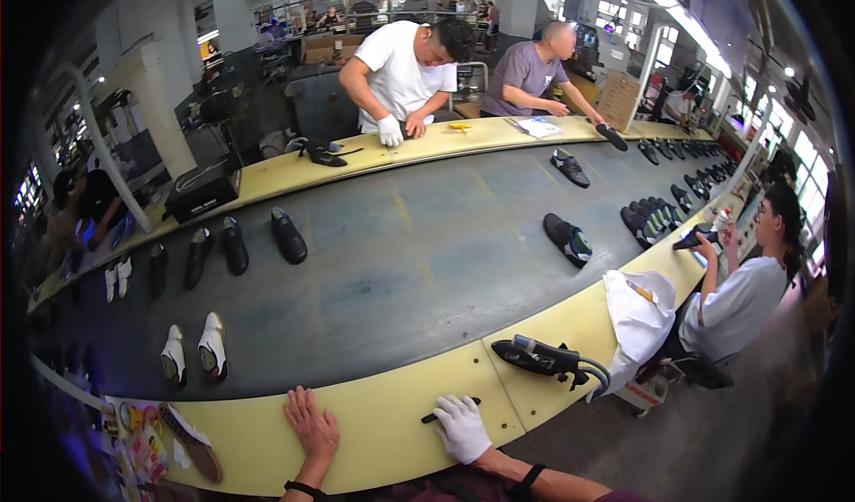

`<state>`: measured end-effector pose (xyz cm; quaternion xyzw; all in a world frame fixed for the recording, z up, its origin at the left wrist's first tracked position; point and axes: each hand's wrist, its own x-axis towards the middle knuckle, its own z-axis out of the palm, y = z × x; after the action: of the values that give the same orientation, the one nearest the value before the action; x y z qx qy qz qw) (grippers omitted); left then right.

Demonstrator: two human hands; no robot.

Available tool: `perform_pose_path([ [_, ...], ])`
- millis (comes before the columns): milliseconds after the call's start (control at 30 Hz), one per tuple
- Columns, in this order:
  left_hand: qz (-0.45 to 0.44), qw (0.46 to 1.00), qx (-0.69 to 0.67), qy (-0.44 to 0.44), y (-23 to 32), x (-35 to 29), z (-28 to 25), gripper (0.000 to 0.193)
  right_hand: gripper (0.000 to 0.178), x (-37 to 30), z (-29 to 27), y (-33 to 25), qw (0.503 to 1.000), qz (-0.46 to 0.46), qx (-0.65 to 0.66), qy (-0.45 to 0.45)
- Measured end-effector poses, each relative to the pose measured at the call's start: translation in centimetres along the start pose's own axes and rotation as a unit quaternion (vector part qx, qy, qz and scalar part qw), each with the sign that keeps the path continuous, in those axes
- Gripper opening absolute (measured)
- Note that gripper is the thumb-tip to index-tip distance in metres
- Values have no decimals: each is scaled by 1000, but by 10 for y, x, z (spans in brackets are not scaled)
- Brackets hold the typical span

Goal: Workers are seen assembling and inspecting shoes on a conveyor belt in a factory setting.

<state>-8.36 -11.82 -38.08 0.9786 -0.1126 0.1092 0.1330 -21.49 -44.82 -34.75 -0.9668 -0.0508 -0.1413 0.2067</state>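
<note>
My left hand, bare with a black wristband, rests on the yellow bench top near its inner edge. Its fingers are stretched out and nothing is in them. On the same bench, my right hand wears a white glove and has its fingers over a slim black stick-like tool. Both ends of the tool stick out past the glove; its kind cannot be made out. To the right of that hand lies a black shoe-shaped device with hoses.
A grey conveyor belt carries black shoes and white shoes. A brown-soled item and a packed holder sit at the left. White cloth drapes the bench at right. Co-workers handle shoes across the belt and at right.
</note>
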Motion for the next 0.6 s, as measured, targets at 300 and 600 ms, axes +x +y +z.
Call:
perform_pose_path([
  [300,9,1000,-2,10,-2,0,1,73,48,2,0,0,1000,-6,1,3],
  [600,0,1000,2,4,1,2,0,73,51,1,3,1,1000,-11,3,13],
])
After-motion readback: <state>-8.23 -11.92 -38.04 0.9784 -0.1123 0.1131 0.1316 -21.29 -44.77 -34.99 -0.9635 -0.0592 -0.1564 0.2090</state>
